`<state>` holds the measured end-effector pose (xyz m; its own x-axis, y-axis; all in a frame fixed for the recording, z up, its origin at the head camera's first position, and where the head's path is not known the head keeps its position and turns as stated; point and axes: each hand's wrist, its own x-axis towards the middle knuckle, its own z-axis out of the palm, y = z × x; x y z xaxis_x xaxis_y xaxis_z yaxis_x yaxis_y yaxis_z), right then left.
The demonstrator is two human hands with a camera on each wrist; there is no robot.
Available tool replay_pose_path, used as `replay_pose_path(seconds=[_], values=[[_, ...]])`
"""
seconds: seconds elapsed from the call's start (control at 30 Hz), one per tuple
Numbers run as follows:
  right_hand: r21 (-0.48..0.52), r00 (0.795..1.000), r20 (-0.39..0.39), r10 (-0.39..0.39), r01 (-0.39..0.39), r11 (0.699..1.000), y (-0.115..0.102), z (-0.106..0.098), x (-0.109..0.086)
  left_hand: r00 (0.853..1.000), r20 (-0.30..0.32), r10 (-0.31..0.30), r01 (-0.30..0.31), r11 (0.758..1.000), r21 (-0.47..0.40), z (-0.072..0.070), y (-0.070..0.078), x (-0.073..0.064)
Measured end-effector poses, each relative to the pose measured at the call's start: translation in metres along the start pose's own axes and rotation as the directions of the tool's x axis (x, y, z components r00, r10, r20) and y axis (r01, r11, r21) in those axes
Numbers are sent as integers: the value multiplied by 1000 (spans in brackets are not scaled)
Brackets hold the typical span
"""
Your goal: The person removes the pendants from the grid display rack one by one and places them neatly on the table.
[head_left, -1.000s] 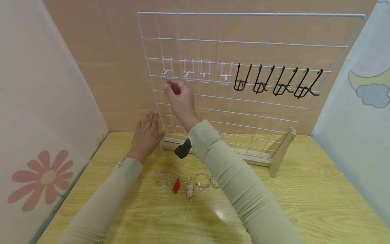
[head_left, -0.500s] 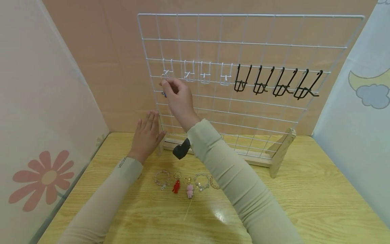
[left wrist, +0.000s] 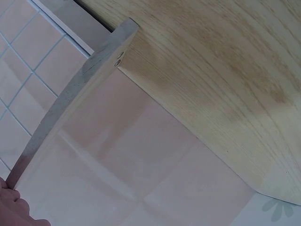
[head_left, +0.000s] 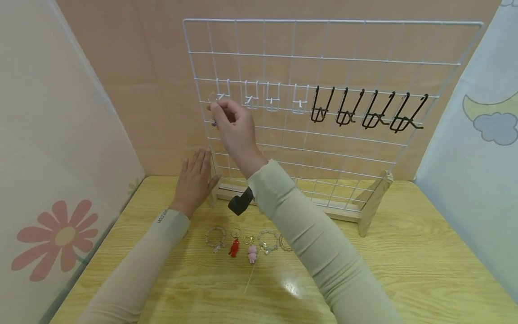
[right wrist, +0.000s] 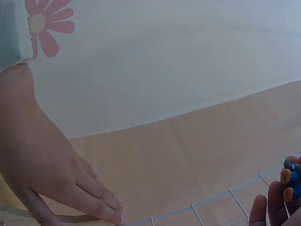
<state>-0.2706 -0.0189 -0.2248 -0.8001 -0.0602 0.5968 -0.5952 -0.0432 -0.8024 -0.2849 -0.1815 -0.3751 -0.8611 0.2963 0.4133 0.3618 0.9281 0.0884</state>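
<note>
My right hand (head_left: 236, 128) is raised at the upper left of a white wire grid panel (head_left: 332, 56), thumb and finger pinching a keychain. Its thin ring (head_left: 212, 96) stands out above the fingertips, just left of the leftmost white hook (head_left: 221, 96). Below them hangs a blue charm with orange parts (right wrist: 292, 181), partly hidden by the fingers. My left hand (head_left: 195, 180) rests with straight fingers against the panel's left wooden support (left wrist: 75, 89); in the left wrist view its fingertips (left wrist: 16, 207) are right at the support's end.
More white hooks and several black hooks (head_left: 346, 108) hang along the grid. On the table (head_left: 182, 279) lie a pink bead bracelet (head_left: 214, 237), a red figure keychain (head_left: 234, 246), a pink figure keychain (head_left: 252, 253) and a pale bracelet (head_left: 268, 240). The right wooden foot (head_left: 374, 204) stands beyond.
The keychain has turned into view in my right hand, its ring rising above the fingertips. That hand has shifted slightly left and down. My left hand stays on the support.
</note>
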Motion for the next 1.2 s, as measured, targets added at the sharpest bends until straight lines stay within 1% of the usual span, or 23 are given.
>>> replay_pose_path(seconds=[0.07,0.2,0.4,0.67,0.83,1.0,1.1,1.2], values=[[-3,1000,12,-4,4,1000,0,-2,-4,1000,6,-3,3,1000,3,0,0,0],[-4,999,35,11,-11,1000,-1,-10,-13,1000,14,-5,5,1000,9,-1,1,0],[7,998,59,35,-35,999,1,-24,-32,1000,6,2,-2,1000,18,-1,1,-2],[5,995,73,64,-65,998,5,-47,-55,1000,4,4,-4,1000,17,-2,3,-3],[18,993,74,93,-95,995,7,-65,-70,1000,4,15,-15,999,39,0,2,-3],[23,988,66,136,-138,990,12,-86,-83,1000,4,22,-23,999,48,2,0,-4],[14,982,64,178,-179,984,15,-98,-91,1000,-6,26,-25,999,48,2,-1,-4],[-15,973,67,221,-221,975,18,-110,-100,1000,0,25,-25,998,50,1,1,-4]])
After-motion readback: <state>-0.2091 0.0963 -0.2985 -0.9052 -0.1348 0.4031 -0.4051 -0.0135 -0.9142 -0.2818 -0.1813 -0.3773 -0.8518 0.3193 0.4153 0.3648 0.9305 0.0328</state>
